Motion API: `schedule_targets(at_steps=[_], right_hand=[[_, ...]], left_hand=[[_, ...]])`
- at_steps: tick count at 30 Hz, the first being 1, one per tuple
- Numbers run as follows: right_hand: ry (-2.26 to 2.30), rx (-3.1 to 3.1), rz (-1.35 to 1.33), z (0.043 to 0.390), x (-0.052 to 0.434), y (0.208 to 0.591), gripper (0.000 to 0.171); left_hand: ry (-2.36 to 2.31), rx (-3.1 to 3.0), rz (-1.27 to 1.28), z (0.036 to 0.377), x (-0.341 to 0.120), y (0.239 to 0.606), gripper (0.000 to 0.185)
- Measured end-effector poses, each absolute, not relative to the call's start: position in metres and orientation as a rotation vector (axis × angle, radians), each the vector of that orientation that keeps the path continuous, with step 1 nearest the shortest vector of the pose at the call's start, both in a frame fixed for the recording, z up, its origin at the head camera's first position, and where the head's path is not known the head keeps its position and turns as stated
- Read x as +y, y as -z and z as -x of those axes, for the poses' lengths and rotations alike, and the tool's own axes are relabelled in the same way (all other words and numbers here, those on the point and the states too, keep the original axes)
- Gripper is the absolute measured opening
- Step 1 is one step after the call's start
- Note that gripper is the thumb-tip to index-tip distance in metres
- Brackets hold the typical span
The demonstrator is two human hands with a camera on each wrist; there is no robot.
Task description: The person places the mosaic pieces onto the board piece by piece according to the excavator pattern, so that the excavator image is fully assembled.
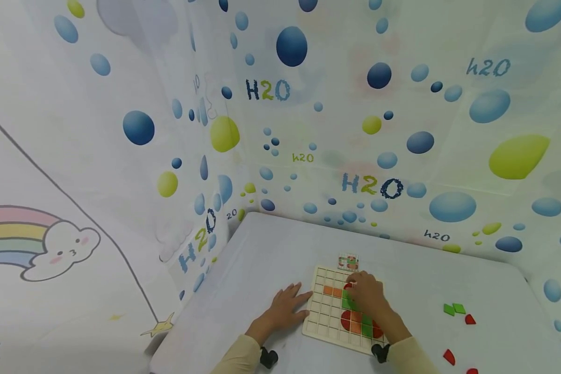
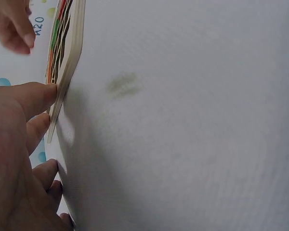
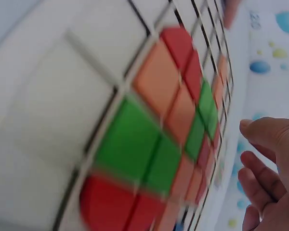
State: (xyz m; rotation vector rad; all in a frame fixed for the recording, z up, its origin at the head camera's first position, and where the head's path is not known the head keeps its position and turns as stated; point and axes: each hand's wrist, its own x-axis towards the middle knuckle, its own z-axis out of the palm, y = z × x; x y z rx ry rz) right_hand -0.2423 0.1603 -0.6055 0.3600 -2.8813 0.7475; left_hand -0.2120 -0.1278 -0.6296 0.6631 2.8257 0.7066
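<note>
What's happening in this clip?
A person is working on a gridded puzzle board on a white table. The left hand rests flat against the board's left edge, while the right hand reaches over the red, orange and green tiles already set in it. Spare green and red pieces lie to the right.

Left hand (image 1: 287,306) laid flat, palm down, fingers straight and slightly spread, forearm in pale sleeve angled inward. Right hand (image 1: 367,294) extended forward, palm down, fingers loosely bent; grasp not discernible. Dark wrist mounts at both cuffs.
</note>
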Motion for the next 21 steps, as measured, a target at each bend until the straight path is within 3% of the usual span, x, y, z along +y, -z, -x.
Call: schedule_targets(at_steps=[13, 17, 21], right_hand=[[-0.815, -2.890, 0.226, 0.213, 0.344, 0.588, 0.048], [-0.853, -2.904, 0.579, 0.201, 0.380, 0.593, 0.057], [-0.857, -2.945, 0.782, 0.191, 0.398, 0.609, 0.052]], left_hand=[[-0.697, 2.851, -0.672, 0.210, -0.126, 0.624, 0.055], [-0.697, 2.845, -0.669, 0.210, -0.126, 0.625, 0.055], [-0.700, 2.830, -0.674, 0.212, -0.126, 0.630, 0.056]])
